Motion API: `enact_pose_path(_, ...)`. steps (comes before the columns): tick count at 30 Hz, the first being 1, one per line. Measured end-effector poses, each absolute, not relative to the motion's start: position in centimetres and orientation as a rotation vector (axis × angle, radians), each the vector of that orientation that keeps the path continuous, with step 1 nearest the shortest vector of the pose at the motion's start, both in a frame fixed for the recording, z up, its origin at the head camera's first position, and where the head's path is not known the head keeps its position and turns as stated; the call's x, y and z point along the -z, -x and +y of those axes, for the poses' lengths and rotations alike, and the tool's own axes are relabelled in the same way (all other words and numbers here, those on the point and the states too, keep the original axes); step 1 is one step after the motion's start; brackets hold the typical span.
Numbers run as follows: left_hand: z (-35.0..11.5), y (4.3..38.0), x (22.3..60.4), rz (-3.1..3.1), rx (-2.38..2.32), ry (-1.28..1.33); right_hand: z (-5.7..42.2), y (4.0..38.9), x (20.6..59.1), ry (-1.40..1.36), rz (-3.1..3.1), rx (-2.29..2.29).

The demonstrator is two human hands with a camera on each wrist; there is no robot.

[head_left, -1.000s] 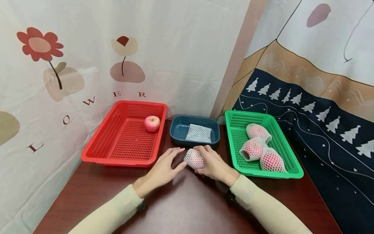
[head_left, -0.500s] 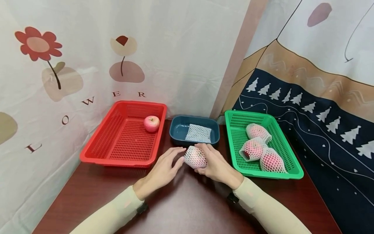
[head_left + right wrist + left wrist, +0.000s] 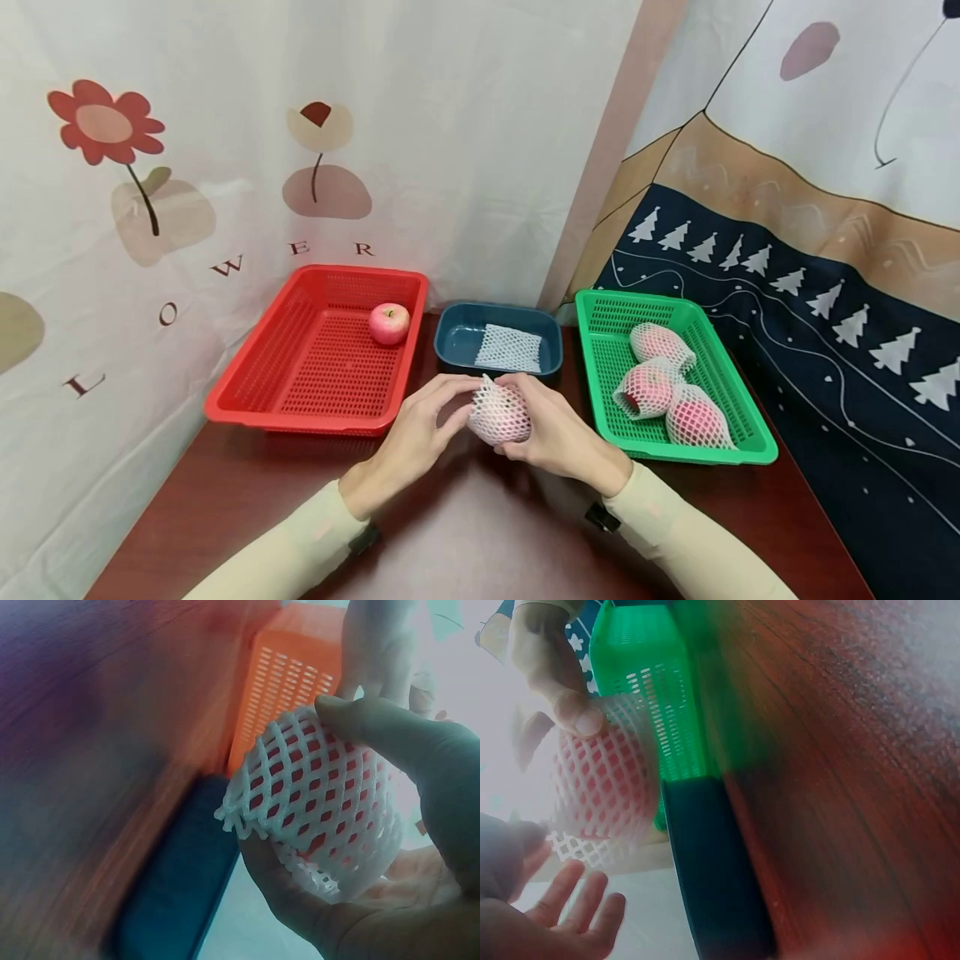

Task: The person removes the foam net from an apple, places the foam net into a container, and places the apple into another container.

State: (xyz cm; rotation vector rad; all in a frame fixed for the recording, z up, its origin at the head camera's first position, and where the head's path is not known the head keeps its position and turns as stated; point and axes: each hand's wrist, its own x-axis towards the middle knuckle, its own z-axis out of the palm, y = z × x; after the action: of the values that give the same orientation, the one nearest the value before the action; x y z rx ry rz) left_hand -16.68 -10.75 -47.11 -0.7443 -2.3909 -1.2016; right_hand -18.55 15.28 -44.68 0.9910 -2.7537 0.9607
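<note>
An apple in a white foam net (image 3: 501, 414) is held just above the front of the dark blue tray (image 3: 498, 367). My right hand (image 3: 562, 433) grips it from the right, its thumb and fingers curled round the net, as the right wrist view shows at the netted apple (image 3: 315, 795). On its other side, my left hand (image 3: 412, 437) has its index finger and thumb at the net's edge, with a gap between them. Its other fingers spread loosely in the left wrist view, where the left hand (image 3: 547, 907) is partly cut off.
At the left stands a red basket (image 3: 311, 417) with a bare apple (image 3: 389, 323). A green basket (image 3: 757, 417) on the right holds several netted apples (image 3: 648, 390). Inside the blue tray lies a flat foam net (image 3: 508, 347). Printed curtains (image 3: 465, 150) hang behind the table.
The netted apple has turned in my right hand, so the net's end now forms a peak toward the top left. My left fingers have come slightly closer to the net.
</note>
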Motion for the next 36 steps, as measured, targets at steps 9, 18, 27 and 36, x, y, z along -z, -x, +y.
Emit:
enact_pose_path(9,-11.1,16.6,46.8,-2.316,1.210,0.854,15.0,18.2,44.0,-1.004,-2.718,-0.838)
enact_pose_path(18,-11.1,16.7,46.6,-2.282,1.395,0.907,15.3,17.9,43.7,-0.980,-2.705,-0.945)
enact_pose_path(27,-11.1,16.4,47.1,-2.276,1.472,0.976,15.3,17.4,43.9,-1.021,-2.671,-0.977)
enact_pose_path(36,-11.5,16.2,46.3,-2.327,1.288,1.041,15.5,17.3,43.8,-1.059,-2.627,-1.099)
